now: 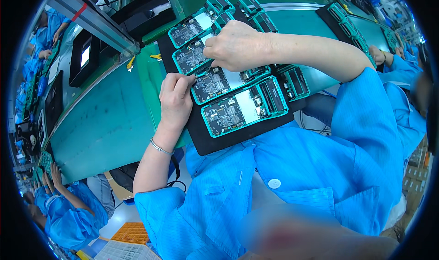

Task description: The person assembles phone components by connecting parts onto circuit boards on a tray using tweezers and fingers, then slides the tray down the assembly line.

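Several teal-framed handheld device housings lie in slanted rows on a black mat (215, 146), their dark circuit boards and pale flat parts exposed. My left hand (176, 97) is curled closed at the left corner of one open housing (211, 87), its fingertips at the frame's edge. Above the neighbouring housing (190, 58) my right hand (238, 47) is bent into a closed pinch, with fingertips near the frame between the two. Whatever either pinch holds is hidden by the fingers. Nearest my body lies another open housing (244, 108), touched by neither hand.
A green bench mat (105, 127) stretches left. Two yellow-handled tools (131, 64) lie beside a metal post (103, 24). Black trays (84, 58) stand farther left. More teal housings (348, 29) sit at the far right. Co-workers in blue (75, 209) work on both sides.
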`<move>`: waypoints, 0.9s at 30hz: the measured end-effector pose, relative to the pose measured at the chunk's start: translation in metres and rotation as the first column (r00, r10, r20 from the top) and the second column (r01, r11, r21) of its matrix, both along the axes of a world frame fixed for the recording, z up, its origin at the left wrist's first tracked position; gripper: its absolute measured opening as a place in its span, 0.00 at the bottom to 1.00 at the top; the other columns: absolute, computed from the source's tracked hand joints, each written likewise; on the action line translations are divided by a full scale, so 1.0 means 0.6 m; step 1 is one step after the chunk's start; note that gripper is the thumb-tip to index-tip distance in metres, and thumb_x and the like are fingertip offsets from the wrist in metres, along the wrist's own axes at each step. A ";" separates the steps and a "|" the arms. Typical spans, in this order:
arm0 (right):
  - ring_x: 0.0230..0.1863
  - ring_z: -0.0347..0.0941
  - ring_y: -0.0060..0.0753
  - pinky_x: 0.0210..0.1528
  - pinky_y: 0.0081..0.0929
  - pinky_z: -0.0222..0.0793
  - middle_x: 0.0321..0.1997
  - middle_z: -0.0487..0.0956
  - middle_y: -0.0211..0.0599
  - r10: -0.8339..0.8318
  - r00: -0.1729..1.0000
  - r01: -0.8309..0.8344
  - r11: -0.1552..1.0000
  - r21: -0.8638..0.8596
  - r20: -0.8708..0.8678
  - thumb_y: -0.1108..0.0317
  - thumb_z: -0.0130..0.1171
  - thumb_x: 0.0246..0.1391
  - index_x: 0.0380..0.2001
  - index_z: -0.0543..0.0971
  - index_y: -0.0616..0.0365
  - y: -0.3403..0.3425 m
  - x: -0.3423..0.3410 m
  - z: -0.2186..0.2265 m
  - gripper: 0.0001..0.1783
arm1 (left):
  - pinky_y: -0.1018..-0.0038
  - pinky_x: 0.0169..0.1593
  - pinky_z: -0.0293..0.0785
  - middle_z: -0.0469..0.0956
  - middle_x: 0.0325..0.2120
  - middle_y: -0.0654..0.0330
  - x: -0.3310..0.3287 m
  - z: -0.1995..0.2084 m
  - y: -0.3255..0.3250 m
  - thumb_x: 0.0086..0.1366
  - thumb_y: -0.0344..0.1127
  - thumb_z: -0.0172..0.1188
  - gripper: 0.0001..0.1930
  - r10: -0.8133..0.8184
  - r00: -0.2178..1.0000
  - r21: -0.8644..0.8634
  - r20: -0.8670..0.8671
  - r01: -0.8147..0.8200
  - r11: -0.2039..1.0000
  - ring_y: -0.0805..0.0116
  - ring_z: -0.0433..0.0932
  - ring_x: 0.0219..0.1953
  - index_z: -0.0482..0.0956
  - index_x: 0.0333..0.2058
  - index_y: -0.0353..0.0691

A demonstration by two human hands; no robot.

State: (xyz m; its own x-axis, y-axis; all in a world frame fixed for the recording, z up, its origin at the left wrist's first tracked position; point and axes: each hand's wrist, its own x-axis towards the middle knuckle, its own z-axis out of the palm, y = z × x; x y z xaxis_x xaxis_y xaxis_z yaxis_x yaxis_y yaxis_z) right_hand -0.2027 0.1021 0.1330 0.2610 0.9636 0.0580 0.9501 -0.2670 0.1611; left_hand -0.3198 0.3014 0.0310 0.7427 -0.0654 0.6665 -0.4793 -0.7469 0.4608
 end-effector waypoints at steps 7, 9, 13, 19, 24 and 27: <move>0.32 0.83 0.41 0.32 0.38 0.78 0.32 0.81 0.37 -0.005 1.000 0.004 1.000 -0.030 -0.024 0.58 0.67 0.52 0.33 0.82 0.57 0.004 -0.002 0.006 0.13 | 0.64 0.34 0.72 0.71 0.27 0.57 0.007 0.002 0.010 0.52 0.18 0.67 0.08 -0.067 0.998 0.061 -0.013 0.068 0.996 0.58 0.74 0.30 0.79 0.29 0.37; 0.33 0.83 0.41 0.33 0.38 0.78 0.33 0.82 0.38 -0.012 1.000 0.011 0.999 -0.050 -0.009 0.59 0.67 0.52 0.33 0.82 0.57 0.005 -0.004 0.006 0.13 | 0.64 0.34 0.72 0.71 0.27 0.57 0.009 0.001 0.015 0.52 0.18 0.67 0.08 -0.108 0.994 0.058 -0.033 0.110 0.992 0.58 0.74 0.30 0.79 0.29 0.36; 0.33 0.83 0.41 0.33 0.38 0.78 0.34 0.82 0.38 -0.015 1.000 0.016 0.998 -0.065 0.002 0.59 0.67 0.52 0.33 0.82 0.57 0.008 -0.005 0.007 0.13 | 0.64 0.33 0.71 0.71 0.27 0.57 0.010 -0.003 0.016 0.52 0.18 0.66 0.08 -0.154 0.987 0.030 -0.042 0.156 0.987 0.58 0.74 0.30 0.78 0.28 0.36; 0.27 0.79 0.42 0.27 0.38 0.73 0.29 0.78 0.36 0.020 1.000 -0.017 0.983 0.183 -0.013 0.58 0.67 0.52 0.27 0.79 0.57 -0.033 -0.024 0.013 0.13 | 0.68 0.32 0.74 0.75 0.29 0.56 -0.045 0.019 -0.013 0.53 0.17 0.67 0.09 -0.022 1.000 -0.082 -0.008 0.022 0.996 0.60 0.78 0.31 0.81 0.31 0.36; 0.27 0.79 0.43 0.26 0.38 0.71 0.29 0.77 0.36 0.063 0.992 -0.047 0.989 0.138 -0.112 0.58 0.67 0.52 0.26 0.77 0.56 -0.066 -0.076 0.024 0.14 | 0.71 0.32 0.76 0.77 0.31 0.54 -0.102 0.011 -0.036 0.55 0.16 0.68 0.09 0.007 0.999 -0.155 -0.041 -0.014 0.988 0.63 0.79 0.31 0.83 0.34 0.34; 0.26 0.79 0.44 0.26 0.40 0.72 0.28 0.77 0.37 0.045 0.989 -0.026 0.991 0.130 -0.140 0.58 0.66 0.53 0.25 0.77 0.57 -0.070 -0.088 0.018 0.15 | 0.71 0.32 0.76 0.77 0.31 0.55 -0.111 0.009 -0.045 0.56 0.17 0.68 0.08 0.009 0.998 -0.155 -0.056 -0.018 0.988 0.63 0.79 0.31 0.83 0.34 0.34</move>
State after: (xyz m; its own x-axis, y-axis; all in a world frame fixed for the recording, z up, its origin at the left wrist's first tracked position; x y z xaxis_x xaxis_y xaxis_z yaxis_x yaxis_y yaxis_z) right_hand -0.2554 0.0601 0.1438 0.2411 0.9594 0.1460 0.9701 -0.2423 -0.0100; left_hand -0.3864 0.2745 0.0363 0.7783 0.0461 0.6262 -0.4406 -0.6704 0.5970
